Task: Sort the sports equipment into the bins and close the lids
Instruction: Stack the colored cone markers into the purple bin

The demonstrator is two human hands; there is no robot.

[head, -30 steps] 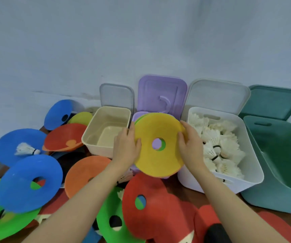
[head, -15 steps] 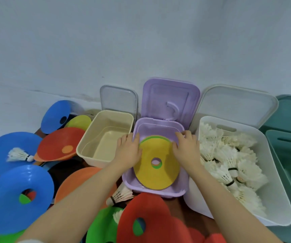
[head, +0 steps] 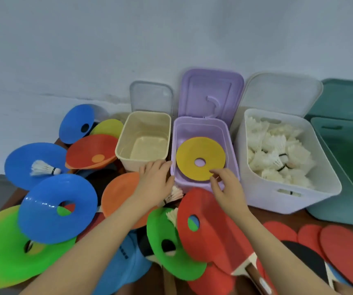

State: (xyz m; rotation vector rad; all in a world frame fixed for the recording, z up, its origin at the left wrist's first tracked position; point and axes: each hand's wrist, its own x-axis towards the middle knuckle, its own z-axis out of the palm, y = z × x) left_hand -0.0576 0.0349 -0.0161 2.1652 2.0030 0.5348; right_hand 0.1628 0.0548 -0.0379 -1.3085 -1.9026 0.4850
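Just beyond the fingers (head: pixel 216 171) of the right hand, the yellow disc (head: pixel 201 150) looks like soft matt plastic, lying in a smooth, satiny purple plastic bin (head: pixel 230 145). The blue disc (head: pixel 50 213) left of the fingers is glossy, catching highlights. The shuttlecocks (head: pixel 277 154) to their right are feathery white. The paddle (head: pixel 213 231) under the wrist shows matt red rubber and a wooden handle.

Brown tabletop (head: pixel 277 213) with four open bins (head: pixel 200 184), scattered disc cones (head: pixel 58 209), paddles (head: pixel 345 252), stray shuttlecocks (head: pixel 43 168).
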